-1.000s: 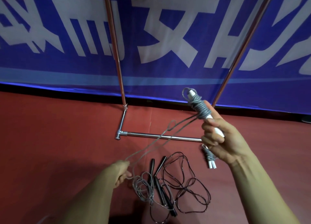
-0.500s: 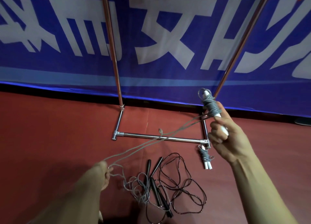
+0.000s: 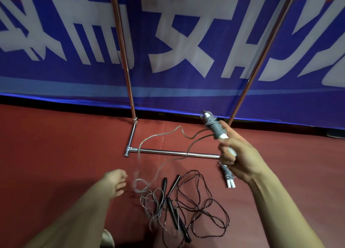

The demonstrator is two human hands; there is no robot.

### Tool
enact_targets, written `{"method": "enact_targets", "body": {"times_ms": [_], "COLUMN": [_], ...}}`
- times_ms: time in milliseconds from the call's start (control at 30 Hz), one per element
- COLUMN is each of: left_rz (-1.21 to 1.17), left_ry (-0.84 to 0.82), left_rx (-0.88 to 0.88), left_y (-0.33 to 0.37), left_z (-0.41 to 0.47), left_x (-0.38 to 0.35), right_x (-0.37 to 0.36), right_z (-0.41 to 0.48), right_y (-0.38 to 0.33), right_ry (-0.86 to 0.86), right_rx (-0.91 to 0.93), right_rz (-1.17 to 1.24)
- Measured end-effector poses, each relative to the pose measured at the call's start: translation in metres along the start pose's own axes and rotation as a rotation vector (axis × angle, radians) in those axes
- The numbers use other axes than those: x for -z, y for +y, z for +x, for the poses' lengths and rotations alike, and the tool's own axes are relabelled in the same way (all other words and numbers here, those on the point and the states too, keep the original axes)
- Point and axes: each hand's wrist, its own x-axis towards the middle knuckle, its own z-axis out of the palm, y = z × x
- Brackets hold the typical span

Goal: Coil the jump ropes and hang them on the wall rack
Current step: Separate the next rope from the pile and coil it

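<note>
I see a red floor (image 3: 56, 145) and a blue banner (image 3: 84, 76) at 12 o'clock. Two rack poles (image 3: 122, 48) stand there. My right hand (image 3: 240, 158) grips one gray rope (image 3: 214, 126) at 2 o'clock. A second gray bundle (image 3: 226, 173) lies under it. My left hand (image 3: 115, 180) hangs loose and holds nothing. Black ropes (image 3: 171, 208) lie tangled at 6 o'clock.

A grey jump rope with white plastic handles (image 3: 214, 128) is held aloft, partly wound, its loose cord sagging to the floor. A wound grey rope with 2 white handles (image 3: 228, 176) lies beside the chrome tube rack (image 3: 177, 153). Black slim-handled jump ropes (image 3: 196, 206) sprawl tangled nearby.
</note>
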Motion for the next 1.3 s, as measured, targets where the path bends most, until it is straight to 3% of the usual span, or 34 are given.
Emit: {"method": "enact_targets", "body": {"times_ms": [100,200,300,367,467,567,700,800,900,1000,1100,1167,1300], "left_rz": [0.306,0.382,0.377,0.27,0.317,0.505,1.189,1.365,1.384,1.32,1.098,0.92,0.819], "left_ry": [-0.004,-0.264,-0.545,-0.695,-0.691,-0.63,-0.268,-0.107,-0.164,-0.344,-0.534,-0.658,-0.844], "left_rx": [-0.371,-0.722,-0.904,-0.877,-0.892,-0.848,-1.101,-1.297,-1.463,-1.438,-1.167,-0.971,-0.774], "left_y": [0.042,0.071,0.08,0.074,0.074,0.083,0.087,0.091,0.092,0.086,0.085,0.084,0.086], "left_z": [-0.079,-0.134,-0.183,-0.198,-0.21,-0.212,-0.233,-0.242,-0.241,-0.23,-0.205,-0.194,-0.192], "left_x": [-0.027,-0.062,-0.094,-0.103,-0.104,-0.096,-0.088,-0.086,-0.08,-0.074,-0.07,-0.067,-0.064], "right_x": [-0.022,-0.038,-0.048,-0.049,-0.049,-0.04,-0.021,-0.014,-0.021,-0.033,-0.042,-0.043,-0.041], "right_z": [-0.002,0.0,-0.004,-0.007,-0.008,-0.005,0.005,0.008,0.004,-0.002,-0.005,-0.01,-0.014], "right_y": [0.009,0.02,0.02,0.019,0.016,0.013,0.034,0.043,0.05,0.063,0.058,0.051,0.045], "right_ry": [-0.074,-0.133,-0.212,-0.273,-0.301,-0.123,0.127,0.136,-0.001,-0.145,-0.293,-0.401,-0.503], "right_rx": [-0.088,-0.174,-0.213,-0.229,-0.168,0.016,0.112,0.059,-0.066,-0.153,-0.174,-0.177,-0.193], "right_rz": [-0.02,-0.054,-0.033,0.021,-0.046,-0.407,-0.896,-1.153,-1.409,-1.57,-1.698,-1.669,-1.569]}}
